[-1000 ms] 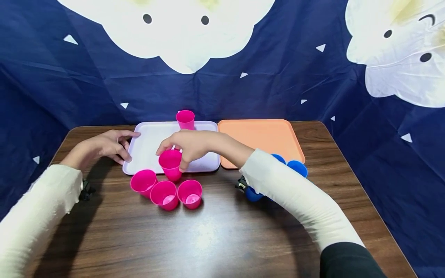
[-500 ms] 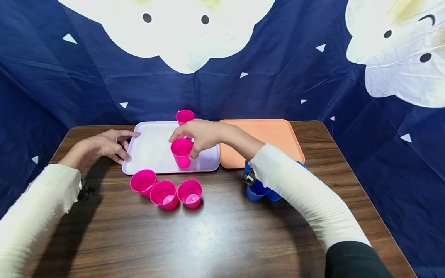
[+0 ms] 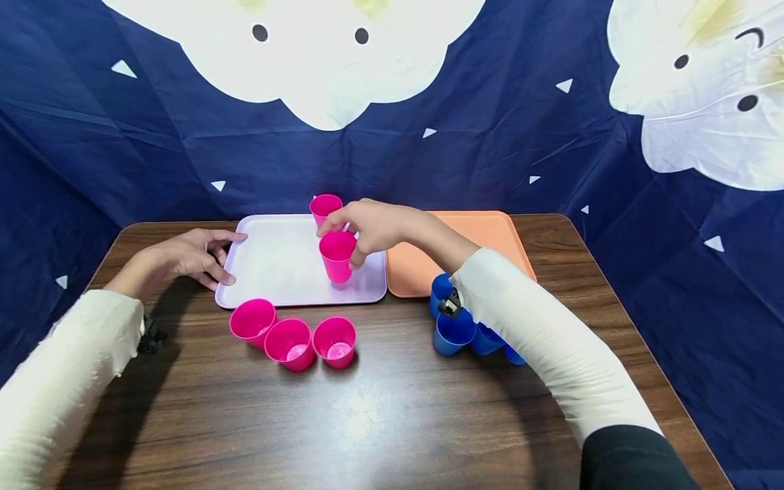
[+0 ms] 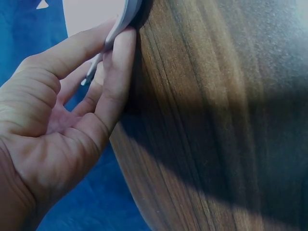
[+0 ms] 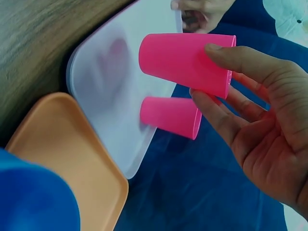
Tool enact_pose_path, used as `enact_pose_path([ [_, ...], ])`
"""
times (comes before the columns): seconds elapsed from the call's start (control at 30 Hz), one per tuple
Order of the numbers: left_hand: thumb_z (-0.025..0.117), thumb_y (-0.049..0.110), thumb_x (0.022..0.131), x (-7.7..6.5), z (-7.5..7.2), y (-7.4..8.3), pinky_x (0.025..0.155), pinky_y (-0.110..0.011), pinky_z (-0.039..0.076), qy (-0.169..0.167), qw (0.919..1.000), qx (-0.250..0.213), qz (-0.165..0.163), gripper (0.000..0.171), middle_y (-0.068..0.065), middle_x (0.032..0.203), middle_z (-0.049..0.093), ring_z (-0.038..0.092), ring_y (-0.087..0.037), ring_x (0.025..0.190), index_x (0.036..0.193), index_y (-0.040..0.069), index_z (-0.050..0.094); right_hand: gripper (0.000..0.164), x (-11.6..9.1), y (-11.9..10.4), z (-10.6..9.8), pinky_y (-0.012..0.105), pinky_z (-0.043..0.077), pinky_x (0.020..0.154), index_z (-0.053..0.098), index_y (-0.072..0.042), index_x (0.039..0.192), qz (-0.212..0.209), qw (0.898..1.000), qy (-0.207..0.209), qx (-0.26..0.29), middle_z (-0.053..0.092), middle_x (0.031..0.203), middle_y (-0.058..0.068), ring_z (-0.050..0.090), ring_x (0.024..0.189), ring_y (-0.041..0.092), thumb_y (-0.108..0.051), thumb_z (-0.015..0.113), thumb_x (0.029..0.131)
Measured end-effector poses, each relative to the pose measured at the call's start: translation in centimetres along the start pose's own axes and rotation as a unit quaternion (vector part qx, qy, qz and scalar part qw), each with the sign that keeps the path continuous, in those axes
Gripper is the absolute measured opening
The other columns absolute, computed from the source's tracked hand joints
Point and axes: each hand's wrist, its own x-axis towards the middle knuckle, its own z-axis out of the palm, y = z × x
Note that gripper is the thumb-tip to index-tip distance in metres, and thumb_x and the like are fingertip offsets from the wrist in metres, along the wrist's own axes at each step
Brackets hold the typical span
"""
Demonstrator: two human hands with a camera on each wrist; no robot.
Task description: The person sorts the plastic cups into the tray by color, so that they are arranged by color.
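My right hand (image 3: 384, 224) pinches a pink cup (image 3: 338, 257) near its rim, thumb on one side and fingers on the other. In the right wrist view the held cup (image 5: 183, 55) hovers upright over the lavender tray (image 3: 275, 262), apart from it. Another pink cup (image 3: 324, 204) stands at the tray's back edge, partly behind my right hand. At the tray's left side, my left hand (image 3: 194, 255) grips the rim; the left wrist view shows the tray edge (image 4: 126, 17) between thumb and fingers.
Three pink cups (image 3: 289, 344) stand close together in front of the lavender tray. An orange tray (image 3: 484, 238) adjoins it on the right. Several blue cups (image 3: 454, 333) cluster before the orange tray, partly hidden by my right sleeve. A dark blue cloth (image 3: 275, 156) hangs behind the table.
My right hand has carried the pink cup from the tray's front edge back and to the right, over the tray. My left hand stays at the rim. More blue cups have come into sight.
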Motion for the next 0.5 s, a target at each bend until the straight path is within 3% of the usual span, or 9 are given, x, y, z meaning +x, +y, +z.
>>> enact_pose_path([
  [0.5, 0.09, -0.012, 0.083, -0.1, 0.1, 0.3, 0.075, -0.041, 0.072, -0.001, 0.9999, -0.01, -0.005, 0.113, -0.011, 0.097, 0.051, 0.067, -0.023, 0.082, 0.174, -0.005, 0.024, 0.078, 0.3, 3.0, -1.2, 0.042, 0.06, 0.113, 0.067, -0.016, 0.156, 0.075, 0.994, 0.075, -0.009, 0.065, 0.159, 0.012, 0.06, 0.144, 0.031, -0.015, 0.097, 0.084],
])
